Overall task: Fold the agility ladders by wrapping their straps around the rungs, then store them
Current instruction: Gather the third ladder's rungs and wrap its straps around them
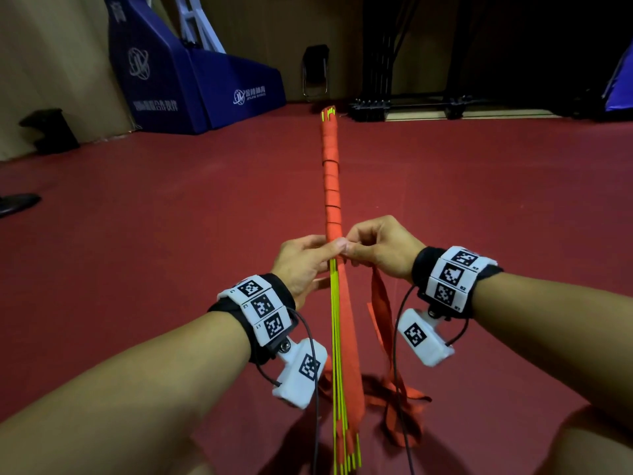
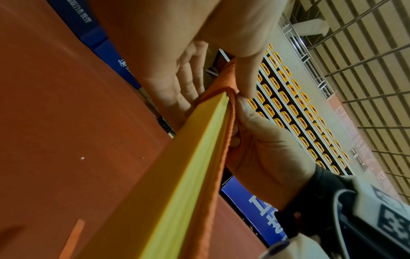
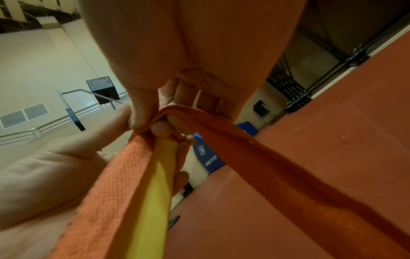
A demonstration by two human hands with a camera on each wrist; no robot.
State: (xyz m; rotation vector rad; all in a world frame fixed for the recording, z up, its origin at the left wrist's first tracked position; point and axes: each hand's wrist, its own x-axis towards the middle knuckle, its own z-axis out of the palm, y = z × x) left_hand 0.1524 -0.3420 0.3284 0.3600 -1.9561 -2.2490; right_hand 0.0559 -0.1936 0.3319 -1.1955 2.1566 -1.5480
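A bundle of yellow rungs [image 1: 337, 337] points away from me over the red floor. Its far half is bound in orange strap turns [image 1: 331, 173]. My left hand [image 1: 305, 258] grips the bundle at the edge of the wrapping, thumb on top. My right hand [image 1: 373, 245] pinches the orange strap [image 1: 380, 303] against the bundle from the right. The loose strap hangs down to a heap [image 1: 400, 406] on the floor. The left wrist view has the yellow rungs [image 2: 177, 175] running under the left hand [image 2: 233, 61]. The right wrist view shows the strap [image 3: 244, 149] leaving the right hand [image 3: 166, 112].
A blue padded hoop base [image 1: 191, 73] stands at the back left. A folding chair [image 1: 315, 70] and a black rack [image 1: 411, 104] stand by the far wall. A dark shoe [image 1: 17, 204] shows at the left edge. Red floor [image 1: 479, 200] lies all around.
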